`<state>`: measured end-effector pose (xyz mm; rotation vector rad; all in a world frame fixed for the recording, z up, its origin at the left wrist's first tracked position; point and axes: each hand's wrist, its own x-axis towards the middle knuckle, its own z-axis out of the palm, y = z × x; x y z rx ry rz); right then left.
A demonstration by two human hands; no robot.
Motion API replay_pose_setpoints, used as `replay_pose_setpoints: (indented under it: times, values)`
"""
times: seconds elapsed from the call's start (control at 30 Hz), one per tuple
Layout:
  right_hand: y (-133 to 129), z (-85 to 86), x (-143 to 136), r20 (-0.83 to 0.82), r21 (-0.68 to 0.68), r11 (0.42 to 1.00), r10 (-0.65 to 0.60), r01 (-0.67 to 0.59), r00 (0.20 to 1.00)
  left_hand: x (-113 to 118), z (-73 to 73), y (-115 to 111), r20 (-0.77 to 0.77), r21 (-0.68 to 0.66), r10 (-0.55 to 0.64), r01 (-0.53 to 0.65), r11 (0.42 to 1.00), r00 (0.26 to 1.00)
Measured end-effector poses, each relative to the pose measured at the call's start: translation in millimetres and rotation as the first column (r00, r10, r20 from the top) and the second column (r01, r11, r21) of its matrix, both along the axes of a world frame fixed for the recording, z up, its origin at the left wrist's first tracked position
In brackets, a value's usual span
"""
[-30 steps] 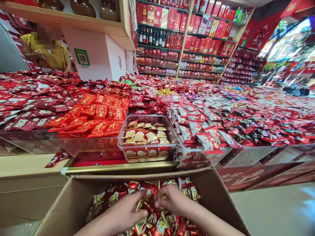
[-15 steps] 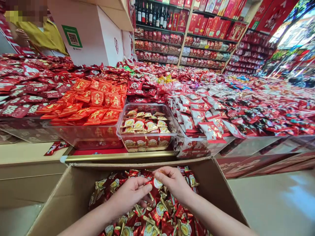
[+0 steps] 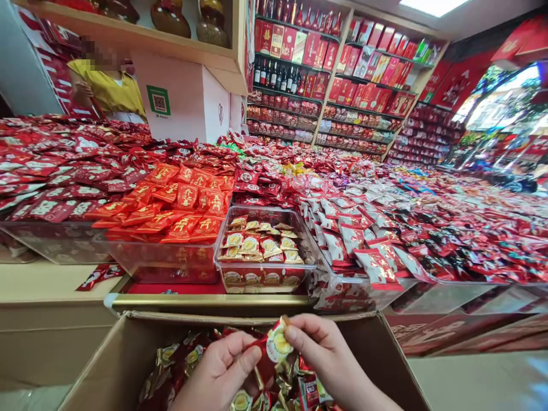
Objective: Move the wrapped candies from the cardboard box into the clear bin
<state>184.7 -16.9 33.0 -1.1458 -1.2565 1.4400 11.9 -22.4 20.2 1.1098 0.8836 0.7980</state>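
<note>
Both hands meet over an open cardboard box (image 3: 98, 365) at the bottom of the head view. My left hand (image 3: 222, 365) pinches the left side of a red and gold wrapped candy (image 3: 276, 345) with a round pale label. My right hand (image 3: 323, 348) grips its right end between thumb and fingers. Below them, many similar wrapped candies (image 3: 308, 391) lie loose in the box, partly hidden by the hands. Just past the box stands a clear plastic bin (image 3: 265, 266), with matching candies (image 3: 250, 245) set in rows inside.
Orange-red packets (image 3: 186, 197) fill the bin on the left, and white and red packets (image 3: 342, 242) the one on the right. A gold edge strip (image 3: 209, 301) runs behind the box. Far left, a person in a yellow top (image 3: 107, 91) stands behind a white box (image 3: 180, 108).
My view has tilted up, so more shelves show. Both hands, still holding the candy, appear lower in the frame, and its round label now faces me more fully.
</note>
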Motion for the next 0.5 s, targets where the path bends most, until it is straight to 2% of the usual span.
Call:
replay_pose_setpoints:
  times: [0.13,0.3,0.4,0.5]
  values:
    - [5,19.6,-4,-0.037,-0.029,0.999,0.021,-0.022,0.999,-3,9.4,1,0.048,0.000,0.034,-0.034,0.999,0.998]
    - [10,22.3,-9,-0.013,-0.023,0.998,0.055,-0.055,0.998,-8,9.3,1,0.097,-0.023,0.046,-0.044,0.999,0.994]
    - [10,24.3,-5,0.093,0.079,0.994,0.064,-0.071,0.994,-12,12.1,2,-0.023,0.030,0.001,-0.001,1.000,1.000]
    - [5,31.5,0,0.340,0.253,0.940,0.136,-0.230,0.931,-16,18.9,1,-0.254,0.153,-0.041,0.082,0.985,0.966]
